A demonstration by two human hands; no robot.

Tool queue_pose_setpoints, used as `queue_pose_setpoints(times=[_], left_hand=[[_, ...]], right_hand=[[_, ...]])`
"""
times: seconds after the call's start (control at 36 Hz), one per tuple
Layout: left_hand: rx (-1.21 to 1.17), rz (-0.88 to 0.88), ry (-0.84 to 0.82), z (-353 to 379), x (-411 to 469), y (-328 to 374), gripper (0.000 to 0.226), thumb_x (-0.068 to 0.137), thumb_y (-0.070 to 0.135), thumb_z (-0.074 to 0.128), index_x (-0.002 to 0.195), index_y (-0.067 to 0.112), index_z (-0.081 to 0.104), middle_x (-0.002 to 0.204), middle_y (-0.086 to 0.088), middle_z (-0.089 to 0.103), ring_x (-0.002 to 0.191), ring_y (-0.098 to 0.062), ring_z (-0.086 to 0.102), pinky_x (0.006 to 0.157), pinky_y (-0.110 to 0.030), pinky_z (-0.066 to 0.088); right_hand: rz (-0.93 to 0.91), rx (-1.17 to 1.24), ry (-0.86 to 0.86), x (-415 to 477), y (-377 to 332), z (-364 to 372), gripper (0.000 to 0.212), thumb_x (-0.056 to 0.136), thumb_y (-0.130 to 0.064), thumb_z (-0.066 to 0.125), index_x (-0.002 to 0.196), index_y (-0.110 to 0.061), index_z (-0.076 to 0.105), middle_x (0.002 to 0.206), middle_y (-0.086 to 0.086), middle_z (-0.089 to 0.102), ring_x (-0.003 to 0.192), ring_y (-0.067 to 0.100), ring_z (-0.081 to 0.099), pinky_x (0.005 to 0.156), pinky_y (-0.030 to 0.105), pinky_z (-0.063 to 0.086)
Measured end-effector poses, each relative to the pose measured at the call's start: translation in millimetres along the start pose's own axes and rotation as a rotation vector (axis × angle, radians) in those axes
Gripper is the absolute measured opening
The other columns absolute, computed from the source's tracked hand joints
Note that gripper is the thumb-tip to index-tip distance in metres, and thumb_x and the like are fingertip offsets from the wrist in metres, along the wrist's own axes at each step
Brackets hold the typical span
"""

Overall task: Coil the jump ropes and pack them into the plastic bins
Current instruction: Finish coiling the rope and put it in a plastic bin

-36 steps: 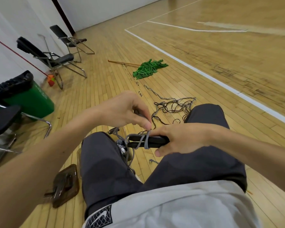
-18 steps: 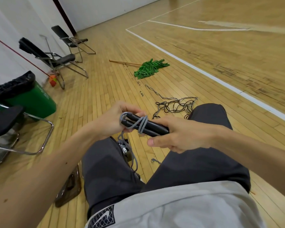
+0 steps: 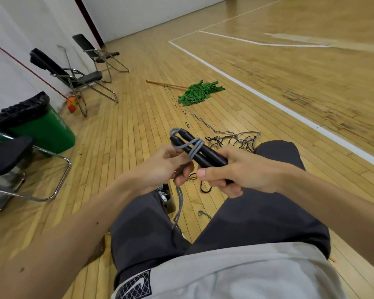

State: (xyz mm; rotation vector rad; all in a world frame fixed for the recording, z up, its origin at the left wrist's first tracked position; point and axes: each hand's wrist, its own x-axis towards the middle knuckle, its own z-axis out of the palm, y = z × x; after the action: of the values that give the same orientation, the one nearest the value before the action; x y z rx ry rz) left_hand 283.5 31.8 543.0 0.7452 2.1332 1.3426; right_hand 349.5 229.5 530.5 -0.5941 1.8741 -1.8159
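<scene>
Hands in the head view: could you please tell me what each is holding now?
Left hand: grips the grey cord.
Right hand: grips the black jump-rope handles.

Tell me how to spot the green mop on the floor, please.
Start at the long white painted line crossing the wooden gym floor. Just left of it lies the mop with shaggy green cloth strips and a thin wooden handle, beyond the tangle of thin dark ropes. The only other green thing is the boxy green plastic bin by the wall, which stands upright.

Black handles (image 3: 200, 152) paired, tilted; grey rope (image 3: 193, 146) wrapped round them
</scene>
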Motion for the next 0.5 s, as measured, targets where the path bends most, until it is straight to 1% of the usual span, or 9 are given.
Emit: queue_pose_setpoints(times=[0.03,0.06,0.11,0.17,0.25,0.31,0.39,0.5], left_hand=[[-0.01,-0.016,0.0,0.2,0.8,-2.1,0.031,0.107,0.022,0.042,0.109,0.012,0.071,0.059,-0.002,0.05,0.05,-0.015,0.043,0.052,-0.024,0.039],[-0.015,-0.039,0.002,0.7,0.9,-4.0,0.033,0.107,0.024,0.041,0.115,0.004,0.067,0.06,-0.001,0.05,0.05,-0.014,0.042,0.051,-0.023,0.04],[-0.029,-0.069,-0.003,4.3,0.7,-6.5,0.037,0.108,0.025,0.039,0.116,-0.002,0.063,0.059,-0.001,0.049,0.05,-0.014,0.042,0.051,-0.022,0.04],[-0.027,-0.083,-0.029,8.6,-0.4,-7.2,0.036,0.108,0.027,0.036,0.108,0.003,0.062,0.058,-0.002,0.049,0.05,-0.014,0.042,0.052,-0.023,0.04],[0.057,-0.114,-0.098,11.3,-4.2,-8.9,0.039,0.109,0.035,0.032,0.097,0.007,0.057,0.06,-0.003,0.052,0.053,-0.016,0.046,0.058,-0.025,0.043],[0.127,-0.13,-0.13,12.5,-6.7,-10.9,0.042,0.108,0.038,0.032,0.087,0.01,0.054,0.061,-0.004,0.053,0.057,-0.017,0.048,0.062,-0.027,0.046],[0.174,-0.154,-0.142,15.3,-8.8,-17.4,0.042,0.108,0.037,0.032,0.084,0.01,0.053,0.059,-0.004,0.053,0.056,-0.016,0.049,0.064,-0.028,0.048],[0.322,-0.184,-0.125,16.3,-9.0,-30.3,0.039,0.108,0.037,0.036,0.085,0.012,0.055,0.055,0.0,0.053,0.051,-0.013,0.047,0.057,-0.029,0.043]], right_hand=[[-0.003,0.012,0.021,0.4,1.6,-1.5,0.037,0.1,-0.02,0.06,0.066,-0.033,0.064,0.062,0.0,0.041,0.045,0.015,0.033,0.045,0.027,0.032],[-0.005,0.022,0.042,0.8,3.3,-3.1,0.031,0.1,-0.02,0.061,0.07,-0.027,0.063,0.062,0.0,0.042,0.045,0.015,0.035,0.045,0.026,0.032],[-0.005,0.023,0.085,1.6,7.5,-6.1,0.026,0.1,-0.021,0.062,0.074,-0.02,0.06,0.062,0.0,0.044,0.045,0.015,0.038,0.045,0.026,0.032],[0.002,0.012,0.126,2.5,12.8,-8.9,0.026,0.1,-0.02,0.062,0.074,-0.019,0.06,0.061,0.001,0.046,0.044,0.015,0.04,0.044,0.025,0.034],[0.021,0.017,0.182,4.0,21.0,-11.4,0.018,0.1,-0.019,0.063,0.087,-0.007,0.056,0.063,0.002,0.048,0.045,0.015,0.045,0.044,0.025,0.038],[0.029,0.056,0.221,6.3,28.7,-13.2,0.018,0.099,-0.018,0.064,0.089,-0.006,0.055,0.064,0.003,0.047,0.046,0.016,0.047,0.044,0.025,0.04],[0.039,0.118,0.274,12.1,43.3,-12.7,0.016,0.098,-0.019,0.065,0.096,-0.005,0.056,0.064,0.003,0.048,0.049,0.017,0.049,0.046,0.027,0.043],[0.056,0.187,0.293,20.8,67.2,-5.9,0.015,0.099,-0.018,0.064,0.095,-0.006,0.056,0.064,0.003,0.051,0.052,0.019,0.051,0.047,0.026,0.045]])
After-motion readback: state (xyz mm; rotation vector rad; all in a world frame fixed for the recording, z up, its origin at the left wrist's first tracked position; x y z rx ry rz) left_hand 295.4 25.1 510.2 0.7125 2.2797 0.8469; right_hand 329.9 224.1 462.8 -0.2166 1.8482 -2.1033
